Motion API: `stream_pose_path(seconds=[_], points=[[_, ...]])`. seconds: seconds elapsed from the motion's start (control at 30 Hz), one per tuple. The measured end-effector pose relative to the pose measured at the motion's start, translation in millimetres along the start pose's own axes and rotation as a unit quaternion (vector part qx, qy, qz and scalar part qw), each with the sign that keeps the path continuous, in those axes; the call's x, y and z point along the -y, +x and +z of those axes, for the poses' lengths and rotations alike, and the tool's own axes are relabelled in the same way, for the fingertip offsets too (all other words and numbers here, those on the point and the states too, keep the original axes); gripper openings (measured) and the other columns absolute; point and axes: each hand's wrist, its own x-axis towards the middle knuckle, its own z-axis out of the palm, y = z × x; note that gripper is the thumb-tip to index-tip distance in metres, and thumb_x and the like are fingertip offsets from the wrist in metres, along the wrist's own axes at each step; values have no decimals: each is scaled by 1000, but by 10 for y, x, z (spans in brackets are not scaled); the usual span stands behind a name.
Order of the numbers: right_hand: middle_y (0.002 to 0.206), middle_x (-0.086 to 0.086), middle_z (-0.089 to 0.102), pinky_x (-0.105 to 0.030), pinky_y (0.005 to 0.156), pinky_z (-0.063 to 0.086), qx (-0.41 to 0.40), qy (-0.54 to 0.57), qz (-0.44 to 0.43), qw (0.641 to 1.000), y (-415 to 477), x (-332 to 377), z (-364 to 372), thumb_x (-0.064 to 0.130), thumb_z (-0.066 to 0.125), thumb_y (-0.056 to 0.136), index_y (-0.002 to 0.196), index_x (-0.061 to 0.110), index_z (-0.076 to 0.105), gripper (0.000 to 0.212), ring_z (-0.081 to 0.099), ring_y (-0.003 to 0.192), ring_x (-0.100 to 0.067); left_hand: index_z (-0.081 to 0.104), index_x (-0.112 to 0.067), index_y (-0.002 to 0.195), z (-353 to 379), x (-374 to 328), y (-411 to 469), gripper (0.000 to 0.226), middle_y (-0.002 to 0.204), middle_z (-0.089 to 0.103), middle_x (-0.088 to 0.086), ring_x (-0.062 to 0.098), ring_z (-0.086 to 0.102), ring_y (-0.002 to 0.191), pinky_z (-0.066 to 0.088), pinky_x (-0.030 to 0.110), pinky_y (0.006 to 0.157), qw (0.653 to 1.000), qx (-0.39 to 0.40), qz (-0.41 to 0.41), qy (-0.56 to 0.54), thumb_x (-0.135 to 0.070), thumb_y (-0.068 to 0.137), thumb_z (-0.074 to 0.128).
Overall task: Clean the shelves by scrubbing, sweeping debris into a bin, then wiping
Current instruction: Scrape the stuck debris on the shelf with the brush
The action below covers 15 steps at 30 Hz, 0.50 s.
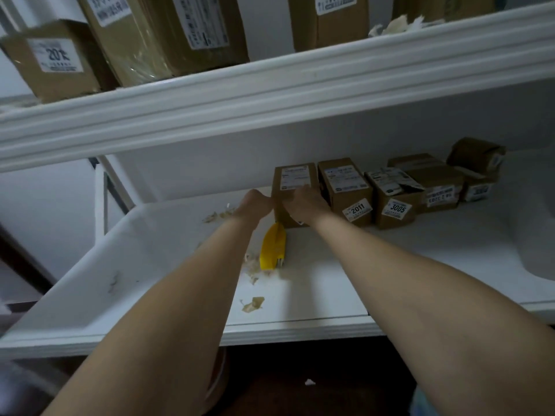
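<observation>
Both my hands reach into the lower white shelf (126,262) and grip a small brown cardboard box (292,178) with a white label. My left hand (255,202) presses its left side; my right hand (304,202) covers its front and right side. A yellow plastic scrubbing tool (271,246) lies flat on the shelf just in front of the box, between my forearms. Pale scraps of debris (253,304) are scattered around the tool and to the left (216,216).
Several more labelled boxes (393,202) stand in a row to the right of the held one. The upper shelf (270,85) carries larger boxes (57,58) and torn paper (399,24). Below the shelf it is dark; a round rim (220,375) shows there.
</observation>
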Motion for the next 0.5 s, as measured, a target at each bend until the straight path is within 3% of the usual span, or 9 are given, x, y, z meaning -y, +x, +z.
stream_pose_path(seconds=[0.07, 0.13, 0.2, 0.27, 0.33, 0.4, 0.5], points=[[79, -10, 58, -28, 62, 46, 57, 17, 11, 998, -91, 8, 99, 35, 45, 98, 79, 9, 58, 35, 56, 68, -23, 44, 1, 128, -49, 47, -165, 45, 125, 49, 14, 29, 51, 109, 44, 34, 84, 999, 19, -8, 29, -21, 92, 58], [64, -7, 51, -25, 47, 40, 86, 33, 42, 995, -191, 25, 219, 30, 49, 98, 67, 11, 48, 37, 49, 53, -19, 39, 1, 135, -95, 132, -317, 53, 137, 46, 17, 32, 48, 122, 48, 38, 93, 998, 35, -27, 40, -20, 91, 60], [73, -10, 55, -27, 47, 42, 91, 54, 66, 992, -277, 40, 325, 31, 50, 98, 73, 10, 51, 32, 53, 58, -21, 42, 0, 132, -125, 251, -476, 49, 134, 48, 17, 30, 51, 118, 50, 40, 94, 997, 52, -48, 42, -22, 92, 59], [104, -15, 62, -32, 69, 49, 65, 69, 81, 992, -323, 19, 392, 33, 47, 99, 105, 5, 60, 31, 63, 89, -28, 45, -2, 125, -107, 386, -523, 42, 128, 51, 16, 26, 52, 107, 51, 38, 89, 995, 59, -67, 32, -24, 92, 58], [130, -15, 56, -33, 85, 47, 38, 69, 111, 991, -341, -46, 442, 35, 43, 100, 131, 2, 50, 46, 57, 113, -31, 48, -3, 115, -46, 518, -515, 36, 119, 54, 16, 25, 53, 98, 50, 36, 81, 995, 59, -78, -2, -29, 92, 57], [135, -16, 53, -33, 87, 47, 29, 72, 132, 988, -267, -152, 528, 38, 39, 101, 136, 2, 46, 50, 55, 117, -32, 52, -2, 110, 18, 611, -407, 37, 110, 59, 15, 26, 56, 94, 49, 35, 76, 995, 49, -81, -37, -34, 91, 57], [126, -17, 58, -34, 88, 49, 28, 83, 155, 984, -128, -265, 658, 43, 35, 101, 130, 2, 51, 52, 59, 111, -32, 57, -5, 98, 40, 655, -234, 33, 96, 62, 11, 22, 58, 81, 50, 33, 74, 995, 48, -81, -45, -37, 90, 57]])
